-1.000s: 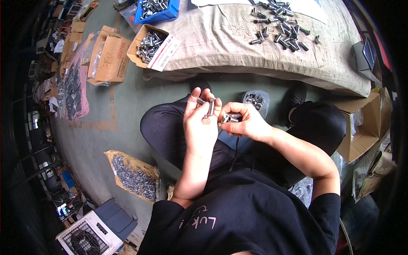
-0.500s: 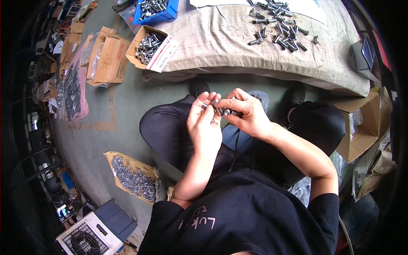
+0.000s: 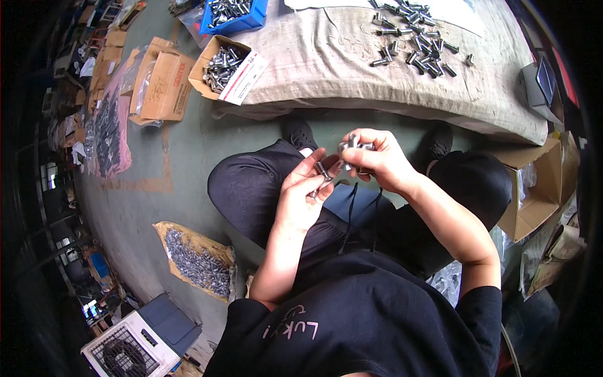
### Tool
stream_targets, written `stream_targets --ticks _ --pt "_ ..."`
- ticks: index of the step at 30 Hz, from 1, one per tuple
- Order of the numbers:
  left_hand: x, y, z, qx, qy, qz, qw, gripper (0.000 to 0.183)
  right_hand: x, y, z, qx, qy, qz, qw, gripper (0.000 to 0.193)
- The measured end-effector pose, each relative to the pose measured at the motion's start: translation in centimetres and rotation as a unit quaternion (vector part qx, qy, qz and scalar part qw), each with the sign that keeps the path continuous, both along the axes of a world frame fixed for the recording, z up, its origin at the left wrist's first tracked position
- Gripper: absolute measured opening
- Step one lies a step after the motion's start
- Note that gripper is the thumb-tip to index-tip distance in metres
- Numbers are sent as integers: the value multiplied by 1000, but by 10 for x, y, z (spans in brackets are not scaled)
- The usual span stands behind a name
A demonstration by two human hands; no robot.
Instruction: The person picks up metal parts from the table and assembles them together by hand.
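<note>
Now R hand [image 3: 391,162] w/ metal pcs [image 3: 353,140] further right.

Place: was evidently a workshop
Green floor [image 3: 198,151]: bore heaped small metal parts [image 3: 200,265]
Cloth-covered table [image 3: 314,69]: held scattered metal pieces [image 3: 432,65]

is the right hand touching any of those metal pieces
Touching: the head view shows the right hand gripping several metal pieces, its thumb pressed across them and their ends sticking out past the fingers.
</note>
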State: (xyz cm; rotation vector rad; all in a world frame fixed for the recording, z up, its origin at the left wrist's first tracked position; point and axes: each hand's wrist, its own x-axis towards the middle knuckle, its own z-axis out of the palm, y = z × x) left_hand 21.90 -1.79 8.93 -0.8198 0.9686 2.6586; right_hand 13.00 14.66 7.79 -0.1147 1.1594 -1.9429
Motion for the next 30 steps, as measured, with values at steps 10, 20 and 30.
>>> stream_targets --ticks 10,20,30 --pt "-2 22 5 -648 270 17 712 43 8 -3 6 20 47 30 998 16" --pt "-9 25 9 -730 286 -55 618 53 13 -11 -2 116 387 -64 912 23" --pt "-13 -2 -2 -114 58 15 992 36 8 -8 -4 -44 -102 -44 993 20"
